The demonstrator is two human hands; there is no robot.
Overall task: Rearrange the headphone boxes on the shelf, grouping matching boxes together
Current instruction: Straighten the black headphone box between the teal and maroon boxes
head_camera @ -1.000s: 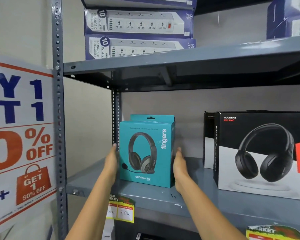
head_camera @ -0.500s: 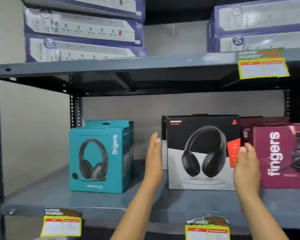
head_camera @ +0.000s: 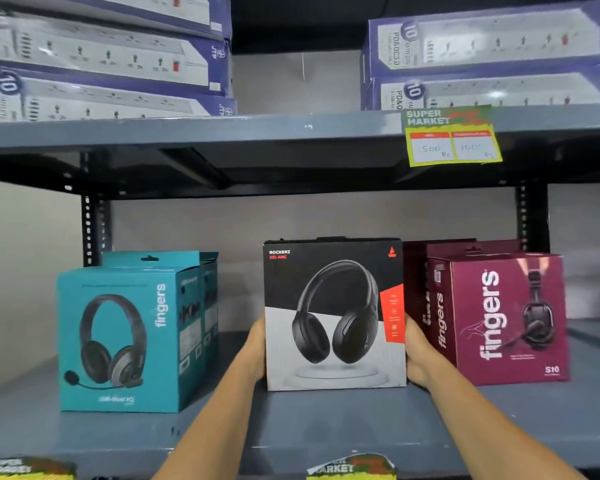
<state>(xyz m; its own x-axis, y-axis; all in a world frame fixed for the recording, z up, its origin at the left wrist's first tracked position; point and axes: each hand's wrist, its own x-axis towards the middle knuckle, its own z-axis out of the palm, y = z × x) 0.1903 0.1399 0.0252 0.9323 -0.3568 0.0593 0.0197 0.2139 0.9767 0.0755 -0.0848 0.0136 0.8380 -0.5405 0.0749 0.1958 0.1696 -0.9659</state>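
Black headphone box [head_camera: 333,315] stands clasped between left hand [head_camera: 257,344] and right hand [head_camera: 417,351].

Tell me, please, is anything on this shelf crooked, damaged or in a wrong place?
Nothing stands out. The teal boxes, black box and maroon boxes stand upright in matching groups. The left hand and right hand press the black box's sides.

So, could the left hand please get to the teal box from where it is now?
Probably yes: the left hand is pressed to the black box's left side, and only bare shelf lies between it and the teal box; it must release first.
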